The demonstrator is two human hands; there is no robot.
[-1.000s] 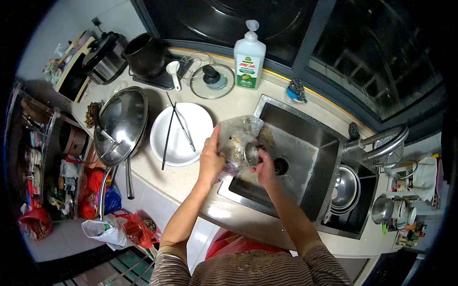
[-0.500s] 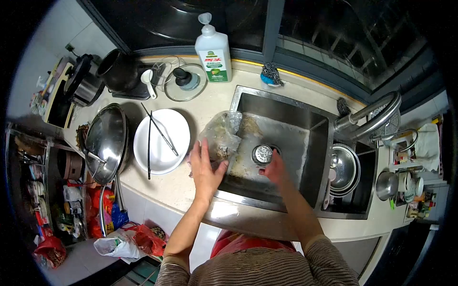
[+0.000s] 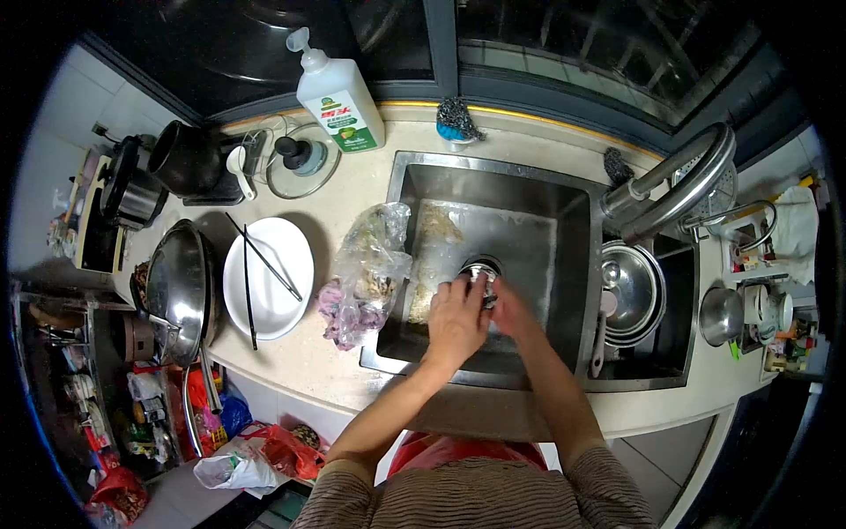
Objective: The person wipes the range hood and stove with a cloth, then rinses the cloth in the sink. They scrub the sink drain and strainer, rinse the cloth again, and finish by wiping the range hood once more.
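Over the drain of the steel sink (image 3: 573, 264), my right hand (image 3: 513, 310) grips a small metal sink strainer (image 3: 481, 280) from its right side. My left hand (image 3: 456, 322) meets it from the left, fingers bent and closed against the strainer, which they partly cover. Any scraps between those fingers are hidden. A clear plastic bag (image 3: 374, 251) with food waste and a purplish crumpled part lies over the sink's left rim. Wet, brownish scraps (image 3: 432, 238) are spread on the sink floor beside the bag.
To the left are a white bowl (image 3: 269, 300) with black chopsticks and a lidded wok (image 3: 179, 282). Behind stand a white pump bottle (image 3: 344, 101), a glass lid (image 3: 304, 172) and a steel scrubber (image 3: 456, 115). The tap (image 3: 679, 194) and nested metal bowls (image 3: 633, 295) are right.
My left hand has left the plastic bag and moved right to the strainer. My right hand stays at the strainer, now tilted between both hands. The view has shifted a little.
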